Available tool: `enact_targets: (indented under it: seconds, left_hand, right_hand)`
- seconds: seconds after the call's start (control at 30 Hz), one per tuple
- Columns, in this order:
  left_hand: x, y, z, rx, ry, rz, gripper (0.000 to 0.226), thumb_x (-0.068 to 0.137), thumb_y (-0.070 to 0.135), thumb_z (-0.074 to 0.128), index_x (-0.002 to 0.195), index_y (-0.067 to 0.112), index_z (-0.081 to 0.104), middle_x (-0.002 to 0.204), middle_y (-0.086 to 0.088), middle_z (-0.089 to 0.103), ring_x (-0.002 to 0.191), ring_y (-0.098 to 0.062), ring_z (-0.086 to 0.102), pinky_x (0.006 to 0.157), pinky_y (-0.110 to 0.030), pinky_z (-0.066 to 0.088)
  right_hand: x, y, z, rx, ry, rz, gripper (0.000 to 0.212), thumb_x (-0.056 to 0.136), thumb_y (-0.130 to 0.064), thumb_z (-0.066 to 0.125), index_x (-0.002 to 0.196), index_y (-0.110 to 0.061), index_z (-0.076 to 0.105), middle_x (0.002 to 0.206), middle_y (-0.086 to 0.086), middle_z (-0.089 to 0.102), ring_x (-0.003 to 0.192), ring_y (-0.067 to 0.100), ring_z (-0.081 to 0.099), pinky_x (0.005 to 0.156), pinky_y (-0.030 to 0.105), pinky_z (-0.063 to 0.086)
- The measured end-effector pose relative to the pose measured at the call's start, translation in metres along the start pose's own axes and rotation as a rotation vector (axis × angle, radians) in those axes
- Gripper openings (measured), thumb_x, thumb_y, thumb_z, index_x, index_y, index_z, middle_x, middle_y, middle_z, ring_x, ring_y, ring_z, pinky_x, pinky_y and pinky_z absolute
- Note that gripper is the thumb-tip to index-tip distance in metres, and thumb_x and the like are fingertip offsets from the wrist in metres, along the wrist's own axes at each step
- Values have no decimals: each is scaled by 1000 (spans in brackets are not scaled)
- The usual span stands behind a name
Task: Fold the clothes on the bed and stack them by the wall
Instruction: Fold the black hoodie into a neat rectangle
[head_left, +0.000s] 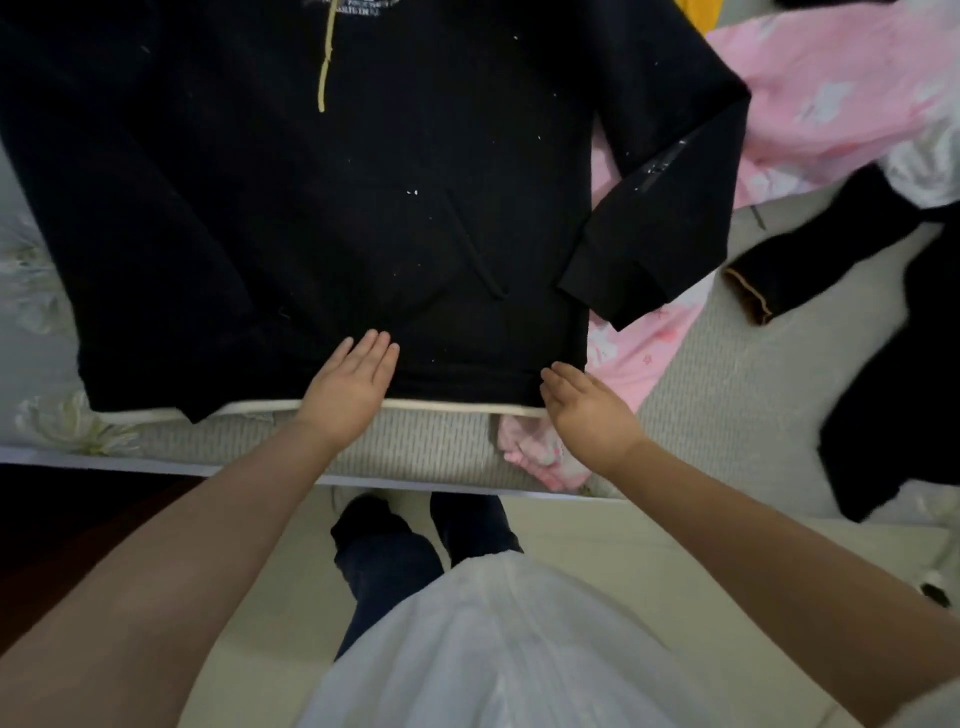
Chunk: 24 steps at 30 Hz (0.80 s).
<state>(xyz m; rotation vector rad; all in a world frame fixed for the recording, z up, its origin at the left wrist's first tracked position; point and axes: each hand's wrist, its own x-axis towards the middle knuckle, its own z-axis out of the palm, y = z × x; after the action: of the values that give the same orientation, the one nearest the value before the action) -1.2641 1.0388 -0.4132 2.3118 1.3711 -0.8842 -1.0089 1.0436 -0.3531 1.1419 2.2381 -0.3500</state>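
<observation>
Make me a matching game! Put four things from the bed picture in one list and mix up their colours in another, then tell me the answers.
Things:
1. hoodie
2. drawstring
3. pyjama cloth
4. trim under the hoodie's hem

Colours:
A. pink
B. cream white
C. black
D. yellow

Pairs: 1-C, 2-D, 3-A, 4-B

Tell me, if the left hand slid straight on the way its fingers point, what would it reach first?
The left hand lies flat on the black hoodie, fingers pointing up it. It would probably meet the front pocket first.
</observation>
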Motion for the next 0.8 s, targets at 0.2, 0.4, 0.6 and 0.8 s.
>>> enact_targets:
  seconds: [0.2, 0.4, 0.6, 0.8]
  left_hand:
    - [-47, -2, -22, -48, -94, 169, 62, 93, -7, 28, 145, 1, -4, 155, -16, -2, 143, -25, 2, 115, -34, 4]
    - [-88, 19, -1, -231, -294, 275, 59, 98, 12, 34, 147, 10, 0, 156, -8, -2, 143, -21, -2, 115, -34, 3]
    - [-99, -13, 11, -320, 119, -156, 70, 93, 34, 45, 147, 11, 5, 155, -9, 3, 142, -30, -4, 115, -42, 0]
    - [-89, -79, 21, -573, 44, -665, 99, 83, 46, 59, 145, 4, -5, 153, -20, -3, 141, -38, 1, 114, -47, 12]
  right_hand:
    - [-35, -32, -20, 80, -204, 72, 36, 94, -10, 34, 126, -3, 50, 137, 11, 44, 130, 24, 35, 109, 33, 27]
    - [-68, -81, -4, 73, -488, 209, 53, 93, -2, 37, 143, -2, 20, 154, 15, 9, 143, 28, 4, 116, 37, 14]
    - [-27, -106, -16, 83, -362, 230, 41, 88, -11, 44, 129, -9, 43, 133, 12, 44, 127, 29, 34, 102, 36, 33]
    - [37, -106, -42, 193, -127, 14, 44, 92, -17, 40, 136, -12, 39, 143, 6, 34, 138, 23, 22, 110, 36, 23]
